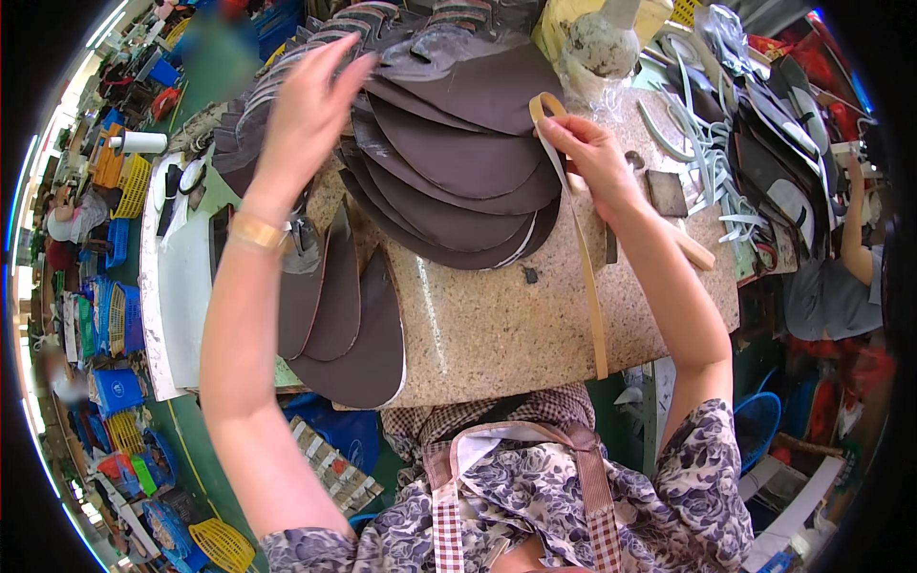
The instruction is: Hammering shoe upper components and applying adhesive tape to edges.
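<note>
Between the thumb and fingers of my right hand (600,164) is a narrow tan strip (586,277). It loops above the fingertips, and its long end hangs down across the speckled tabletop (478,329). My left hand (313,119) is raised at the far left, slightly blurred, its fingers stretched out and holding nothing. Those fingers are over the edge of a fanned stack of dark brown, round-edged flat pieces (458,158); whether they touch it I cannot tell. More dark flat pieces (358,372) overlap at the near left, below my left wrist.
Pale cut strips (702,153) lie tangled at the right, beside a pile of dark and white pieces (798,181). A grey block (667,194) and a wooden handle (690,246) sit by my right forearm. A plastic-wrapped container (602,43) stands at the back. Another person (831,296) is at far right.
</note>
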`<state>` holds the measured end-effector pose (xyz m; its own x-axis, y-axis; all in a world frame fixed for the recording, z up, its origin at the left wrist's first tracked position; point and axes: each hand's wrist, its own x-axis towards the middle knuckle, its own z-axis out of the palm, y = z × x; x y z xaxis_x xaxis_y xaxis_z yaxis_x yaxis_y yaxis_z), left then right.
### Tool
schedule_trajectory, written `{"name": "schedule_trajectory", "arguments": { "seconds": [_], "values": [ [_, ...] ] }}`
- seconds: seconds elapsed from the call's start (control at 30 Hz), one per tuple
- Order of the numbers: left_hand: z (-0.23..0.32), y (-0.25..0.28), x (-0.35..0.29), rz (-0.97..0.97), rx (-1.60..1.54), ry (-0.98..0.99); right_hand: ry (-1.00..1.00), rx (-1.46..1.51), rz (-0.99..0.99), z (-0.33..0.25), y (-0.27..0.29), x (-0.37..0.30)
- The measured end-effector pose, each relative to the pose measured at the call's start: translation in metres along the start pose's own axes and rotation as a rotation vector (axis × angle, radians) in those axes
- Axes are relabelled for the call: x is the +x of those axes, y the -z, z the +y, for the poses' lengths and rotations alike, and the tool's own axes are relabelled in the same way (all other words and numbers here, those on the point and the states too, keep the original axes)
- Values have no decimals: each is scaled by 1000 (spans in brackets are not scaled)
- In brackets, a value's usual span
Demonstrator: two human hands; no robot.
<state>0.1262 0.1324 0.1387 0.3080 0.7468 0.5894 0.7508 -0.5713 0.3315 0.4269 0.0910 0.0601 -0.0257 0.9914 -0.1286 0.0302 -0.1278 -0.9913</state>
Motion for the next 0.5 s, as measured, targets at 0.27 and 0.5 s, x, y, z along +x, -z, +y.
{"name": "schedule_trajectory", "arguments": {
  "seconds": [0.27,0.5],
  "values": [
    [13,-66,8,-300,-93,107,322,-437,-159,12,4,-94],
    [82,-31,-43,-111,226,-73,274,-52,108,-18,91,-156]
  ]
}}
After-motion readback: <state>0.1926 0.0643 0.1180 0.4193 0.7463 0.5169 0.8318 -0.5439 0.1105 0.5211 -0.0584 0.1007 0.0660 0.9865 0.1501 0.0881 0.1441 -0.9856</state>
